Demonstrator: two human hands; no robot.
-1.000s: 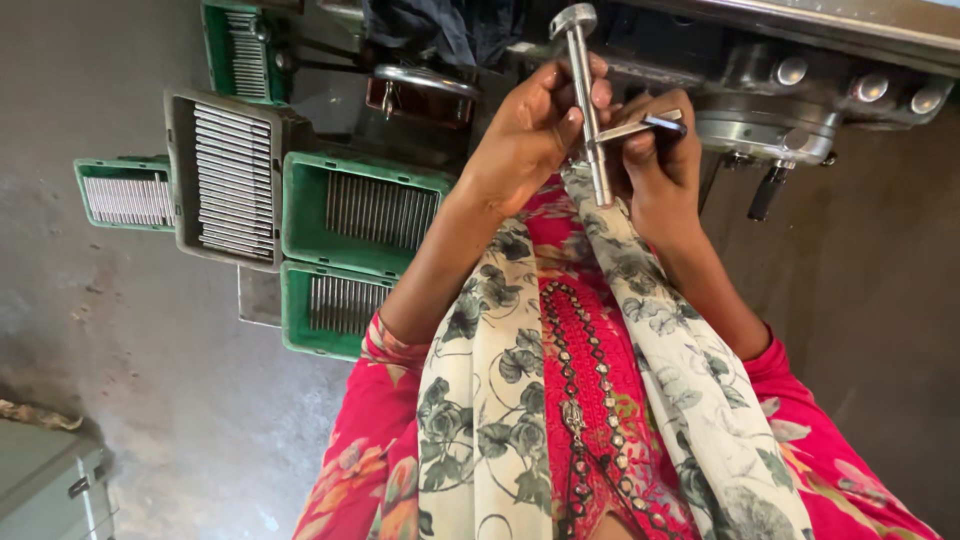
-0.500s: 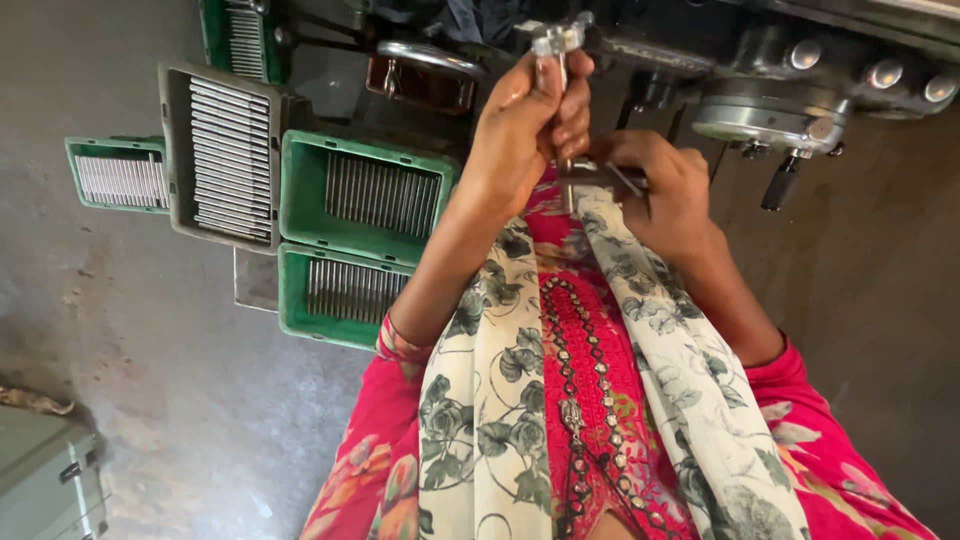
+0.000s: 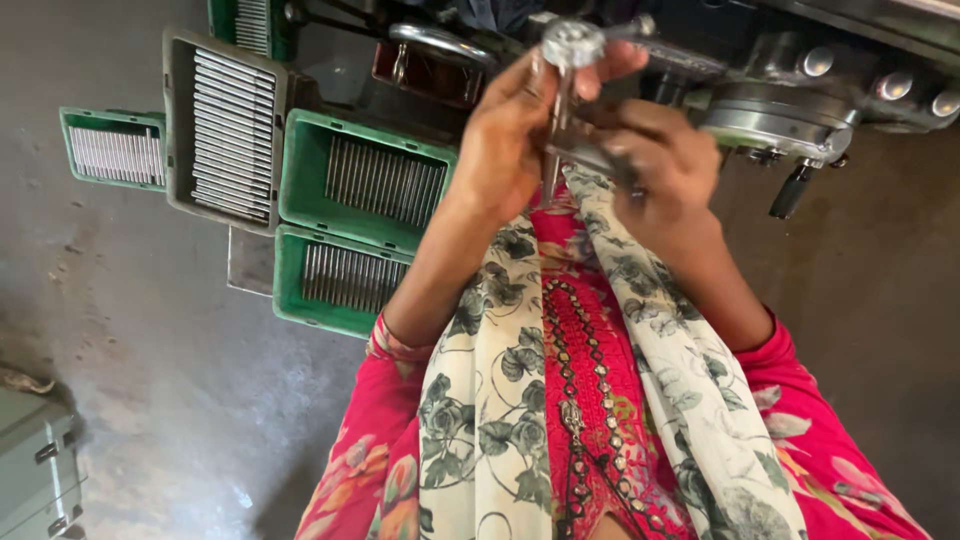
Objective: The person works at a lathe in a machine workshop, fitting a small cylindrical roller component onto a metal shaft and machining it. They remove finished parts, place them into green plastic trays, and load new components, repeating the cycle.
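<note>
A single head-worn camera looks steeply down the person's front, close on both hands near 12 o'clock. The floor (image 3: 140, 400) fills 9 o'clock, green trays (image 3: 360, 190) sit at 10 o'clock, and a machine (image 3: 800, 90) spans 1 o'clock.
</note>
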